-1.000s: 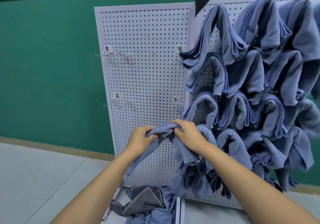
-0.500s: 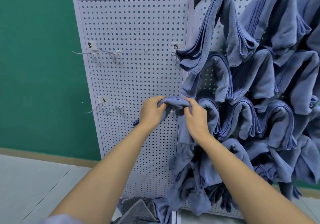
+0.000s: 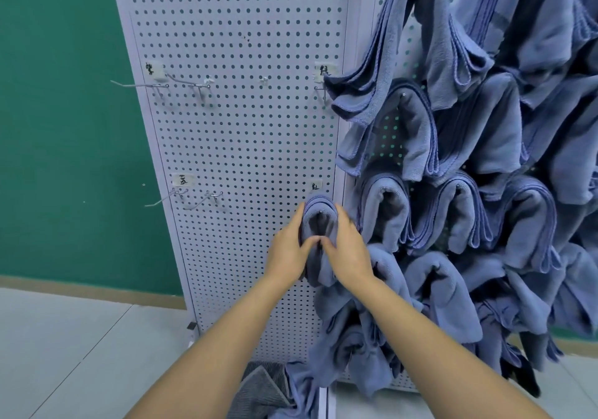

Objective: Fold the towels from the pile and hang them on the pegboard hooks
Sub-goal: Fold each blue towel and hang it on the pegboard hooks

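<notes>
Towel (image 3: pixel 318 203), blue and folded, hangs over a hook (image 3: pixel 320 214) on the pegboard (image 3: pixel 242 127); left hand (image 3: pixel 288 252) grips its left side, right hand (image 3: pixel 349 250) its right, thumbs nearly meeting in front.

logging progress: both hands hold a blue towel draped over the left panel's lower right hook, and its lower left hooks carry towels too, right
Not quite: the head view shows the lower left hooks bare. The left hand and right hand do hold the blue towel draped over the lower right hook of the left panel.
</notes>
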### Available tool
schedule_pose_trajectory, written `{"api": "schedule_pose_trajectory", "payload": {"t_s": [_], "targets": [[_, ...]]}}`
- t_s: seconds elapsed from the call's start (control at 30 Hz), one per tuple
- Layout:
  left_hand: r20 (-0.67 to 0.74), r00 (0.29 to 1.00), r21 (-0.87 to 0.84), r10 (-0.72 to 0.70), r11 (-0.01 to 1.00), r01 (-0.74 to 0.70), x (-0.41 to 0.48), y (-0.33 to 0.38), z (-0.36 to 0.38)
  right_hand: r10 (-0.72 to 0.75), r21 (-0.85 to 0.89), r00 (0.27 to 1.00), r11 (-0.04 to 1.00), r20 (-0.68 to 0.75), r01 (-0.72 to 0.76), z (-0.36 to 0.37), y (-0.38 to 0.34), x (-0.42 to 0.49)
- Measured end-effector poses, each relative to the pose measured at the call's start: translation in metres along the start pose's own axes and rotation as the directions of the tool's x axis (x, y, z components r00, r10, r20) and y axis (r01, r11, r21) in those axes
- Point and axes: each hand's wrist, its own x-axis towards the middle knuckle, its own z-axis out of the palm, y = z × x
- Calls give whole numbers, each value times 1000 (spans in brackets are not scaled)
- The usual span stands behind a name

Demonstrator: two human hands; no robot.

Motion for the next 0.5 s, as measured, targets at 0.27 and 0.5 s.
{"api": "schedule_pose_trajectory", "payload": {"t_s": [0.27, 0.5], "targets": [[-36, 988, 86, -150, 984, 153, -40, -1, -41, -165, 48, 983, 984, -76, 169, -24, -8, -55], [91, 943, 240, -319, 926, 291, -112, -51, -72, -99, 30, 966, 995, 238, 94, 21, 4, -126]]}}
